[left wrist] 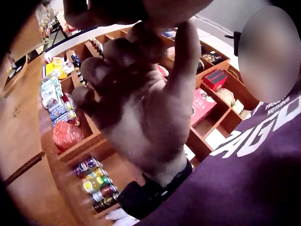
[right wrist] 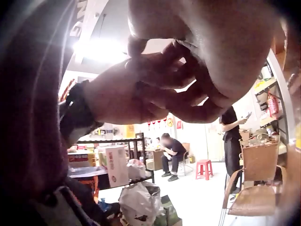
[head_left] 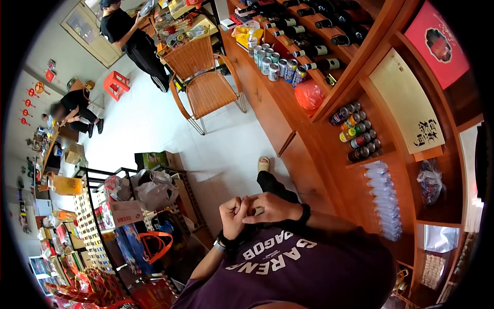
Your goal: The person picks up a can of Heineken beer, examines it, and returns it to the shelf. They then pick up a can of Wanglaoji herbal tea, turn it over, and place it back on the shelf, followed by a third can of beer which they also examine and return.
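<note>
Both bare hands meet in front of the shirt in the head view. Bent fingers on the left hand (head_left: 234, 216) come up against the fingertips of the right hand (head_left: 275, 207). Seen from the left wrist, the right hand (left wrist: 146, 99) has its palm turned to the camera, fingers loosely bent and thumb raised, with nothing in it. In the right wrist view the left hand (right wrist: 141, 89) reaches across with loosely curved, parted fingers beside the right hand (right wrist: 225, 47). No object shows between them. A watch (head_left: 220, 244) sits on the left wrist, a black band (head_left: 305, 212) on the right.
A wooden cabinet (head_left: 309, 154) on the right bears drink cans (head_left: 274, 72), wine bottles (head_left: 314, 50), a red bag (head_left: 310, 97) and stacked clear plastic cups (head_left: 383, 201). A rattan chair (head_left: 208, 92) stands ahead. Loaded racks (head_left: 92, 216) line the left. Two people are farther off.
</note>
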{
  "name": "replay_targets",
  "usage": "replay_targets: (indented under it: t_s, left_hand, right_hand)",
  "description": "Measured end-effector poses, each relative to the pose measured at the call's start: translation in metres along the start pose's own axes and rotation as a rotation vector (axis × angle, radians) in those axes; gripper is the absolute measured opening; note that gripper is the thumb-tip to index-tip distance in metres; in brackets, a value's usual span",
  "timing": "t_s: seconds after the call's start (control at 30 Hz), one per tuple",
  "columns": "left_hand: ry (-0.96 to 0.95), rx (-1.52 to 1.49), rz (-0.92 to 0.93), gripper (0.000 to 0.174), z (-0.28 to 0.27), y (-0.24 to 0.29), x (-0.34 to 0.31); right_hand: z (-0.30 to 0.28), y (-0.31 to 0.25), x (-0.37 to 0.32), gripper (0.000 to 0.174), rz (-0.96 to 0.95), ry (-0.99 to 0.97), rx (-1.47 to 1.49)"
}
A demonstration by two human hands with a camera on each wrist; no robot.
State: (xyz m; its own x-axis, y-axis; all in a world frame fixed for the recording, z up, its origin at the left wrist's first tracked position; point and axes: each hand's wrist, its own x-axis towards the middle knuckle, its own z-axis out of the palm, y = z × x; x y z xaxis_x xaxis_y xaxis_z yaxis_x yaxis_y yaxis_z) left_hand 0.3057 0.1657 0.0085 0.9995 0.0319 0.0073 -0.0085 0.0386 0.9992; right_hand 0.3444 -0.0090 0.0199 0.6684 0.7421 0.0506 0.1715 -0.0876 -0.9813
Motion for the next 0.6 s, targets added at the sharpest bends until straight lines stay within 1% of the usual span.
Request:
replay_targets:
  t_s: [0.07, 0.13, 0.17, 0.2, 0.23, 0.27, 0.33, 0.37, 0.47, 0.53, 0.57, 0.6]
  left_hand:
    - [0.011, -0.015, 0.014, 0.05, 0.009, 0.01, 0.027]
    - [0.019, -0.028, 0.032, 0.05, 0.014, 0.014, 0.057]
    - [0.03, 0.024, 0.056, 0.049, 0.014, 0.011, 0.071]
    - [0.042, 0.075, 0.077, 0.048, 0.016, 0.01, 0.086]
    - [0.046, 0.055, 0.103, 0.05, 0.021, 0.015, 0.102]
    - [0.04, 0.063, 0.1, 0.05, 0.025, 0.02, 0.116]
    - [-0.004, 0.002, 0.058, 0.05, 0.032, 0.028, 0.141]
    - [-0.017, 0.004, 0.08, 0.05, 0.035, 0.027, 0.153]
    - [-0.033, 0.012, 0.069, 0.05, 0.043, 0.028, 0.187]
    - [-0.047, 0.026, 0.065, 0.05, 0.046, 0.031, 0.206]
    - [-0.035, 0.023, 0.051, 0.05, 0.048, 0.031, 0.215]
    - [-0.023, 0.02, 0.043, 0.05, 0.049, 0.032, 0.227]
  right_hand:
    - [-0.03, 0.011, 0.019, 0.037, -0.053, 0.037, 0.034]
    - [-0.054, 0.036, 0.038, 0.037, -0.116, 0.13, 0.017]
    - [-0.066, 0.047, 0.049, 0.035, -0.114, 0.181, -0.019]
    - [-0.078, 0.058, 0.061, 0.034, -0.109, 0.229, -0.053]
    - [-0.093, 0.065, 0.072, 0.031, -0.075, 0.252, -0.055]
    - [-0.108, 0.071, 0.079, 0.028, -0.005, 0.297, -0.185]
    - [-0.132, 0.098, 0.093, 0.025, 0.018, 0.408, -0.218]
    - [-0.145, 0.111, 0.097, 0.021, 0.036, 0.436, -0.268]
    - [-0.187, 0.153, 0.11, 0.027, 0.07, 0.516, -0.339]
    - [-0.223, 0.153, 0.116, 0.035, 0.252, 0.512, -0.292]
    - [-0.239, 0.166, 0.119, 0.041, 0.213, 0.578, -0.342]
    - [-0.254, 0.19, 0.123, 0.048, 0.153, 0.668, -0.473]
